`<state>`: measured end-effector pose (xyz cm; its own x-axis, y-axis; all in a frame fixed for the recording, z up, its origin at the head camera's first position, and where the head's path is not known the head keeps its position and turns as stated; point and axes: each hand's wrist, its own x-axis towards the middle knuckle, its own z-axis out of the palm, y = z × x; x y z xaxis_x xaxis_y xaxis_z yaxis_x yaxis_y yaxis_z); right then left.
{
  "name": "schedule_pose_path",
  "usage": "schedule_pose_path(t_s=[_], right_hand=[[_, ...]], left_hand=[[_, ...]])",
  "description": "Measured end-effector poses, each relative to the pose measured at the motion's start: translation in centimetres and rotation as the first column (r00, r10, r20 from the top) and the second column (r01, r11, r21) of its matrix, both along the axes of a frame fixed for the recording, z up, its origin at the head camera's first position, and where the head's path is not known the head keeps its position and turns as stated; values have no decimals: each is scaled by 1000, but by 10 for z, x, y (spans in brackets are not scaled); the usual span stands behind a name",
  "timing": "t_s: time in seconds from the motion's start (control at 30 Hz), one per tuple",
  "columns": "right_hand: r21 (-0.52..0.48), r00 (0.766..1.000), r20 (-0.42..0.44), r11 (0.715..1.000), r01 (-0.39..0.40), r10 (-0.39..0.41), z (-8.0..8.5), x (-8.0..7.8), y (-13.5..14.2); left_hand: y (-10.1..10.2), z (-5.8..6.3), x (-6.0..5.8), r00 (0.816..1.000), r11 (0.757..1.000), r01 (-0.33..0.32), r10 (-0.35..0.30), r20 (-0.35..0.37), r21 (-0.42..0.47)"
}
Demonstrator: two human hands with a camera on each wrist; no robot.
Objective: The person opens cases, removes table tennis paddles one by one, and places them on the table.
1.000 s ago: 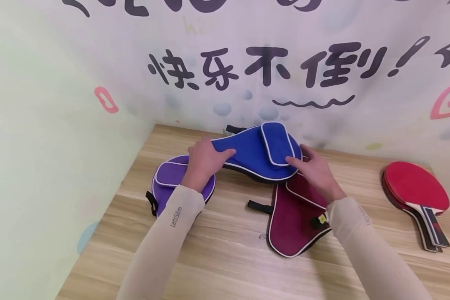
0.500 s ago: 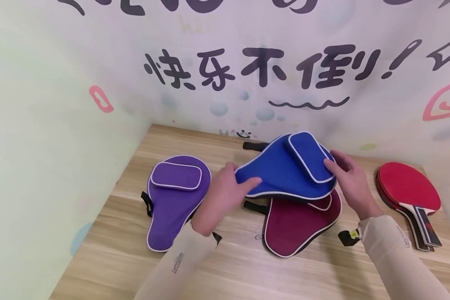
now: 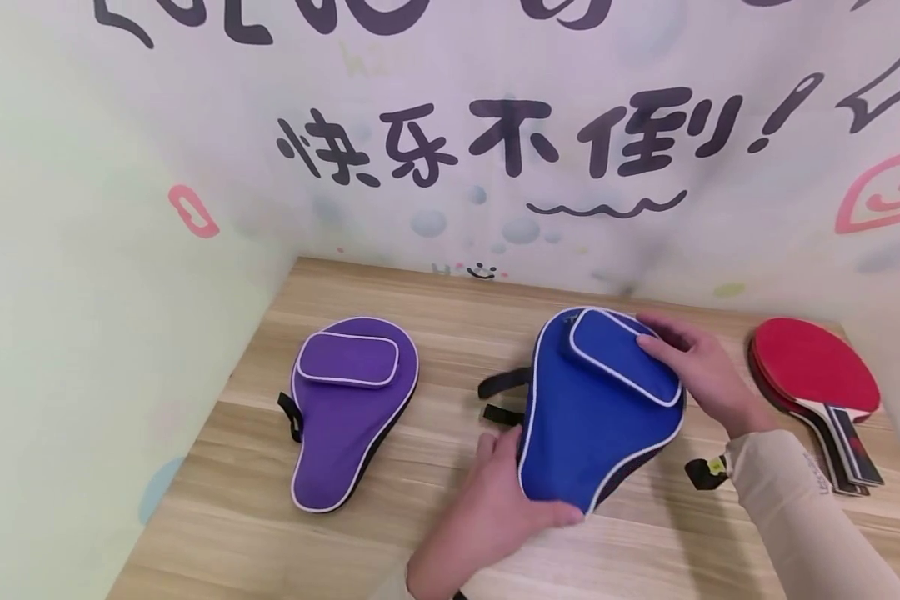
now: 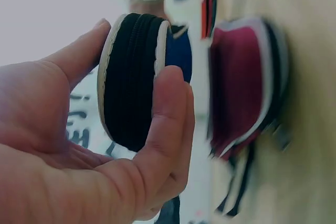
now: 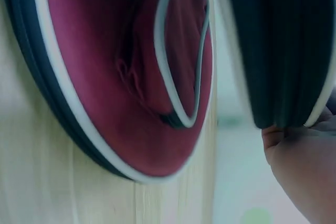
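A blue zippered table tennis bat case (image 3: 585, 417) with white piping hangs between both hands in the head view, narrow end toward me. My left hand (image 3: 498, 504) grips that narrow end, thumb on the front and fingers behind. At the upper right, my right hand (image 3: 697, 367) holds the rounded end, its thumb at the small front pocket (image 3: 626, 354). Right below lies a maroon bat case (image 4: 239, 82) on the table, almost wholly hidden in the head view. Both wrist views show a gap between the two cases.
A purple bat case (image 3: 352, 408) lies on the wooden table (image 3: 262, 508) at left. Stacked red table tennis bats (image 3: 813, 367) lie at right. Behind the table rises a printed wall hanging (image 3: 420, 92).
The blue case has moved right and toward me from the back of the table, turning from sideways to narrow end nearest me. Both hands kept hold; the maroon case became covered.
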<state>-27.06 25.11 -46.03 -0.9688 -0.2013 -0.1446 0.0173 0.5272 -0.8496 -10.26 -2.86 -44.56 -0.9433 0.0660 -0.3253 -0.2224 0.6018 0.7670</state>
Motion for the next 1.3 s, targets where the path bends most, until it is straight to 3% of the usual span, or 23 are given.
schedule_pose_path(t_s=[0.17,0.3,0.6,0.77,0.9,1.03,1.1,1.17,1.23,1.3], right_hand=[[107,999,-22,994,-30,33,-5,3,-9],[146,998,-18,988,-50,53,-13,4,-13],[190,993,38,974,-120,115,-27,6,-20],[185,991,39,973,-135,130,-28,5,-19],[183,989,47,973,-144,137,-27,4,-16],[185,989,53,971,-149,141,-26,5,-13],[191,988,51,969,-154,147,-24,5,-13],[210,986,40,963,-167,162,-20,4,-16],[244,982,26,952,-187,186,-14,2,-21],[292,976,4,933,-211,220,-6,-1,-29]], left_hand=[[13,-14,17,989,1000,3,0,150,-20],[19,-25,24,986,999,14,-6,166,-43],[21,-44,28,972,1000,10,-5,237,-23],[22,-48,25,969,999,22,-15,246,-26],[21,-44,24,968,997,56,-42,246,-50],[13,-31,18,989,990,65,-47,141,-128],[6,-22,12,999,986,48,-43,33,-162],[0,-13,2,989,985,54,-76,-129,-165],[-4,-7,-9,938,980,100,-150,-312,-171],[-5,-5,-20,852,964,168,-246,-462,-204]])
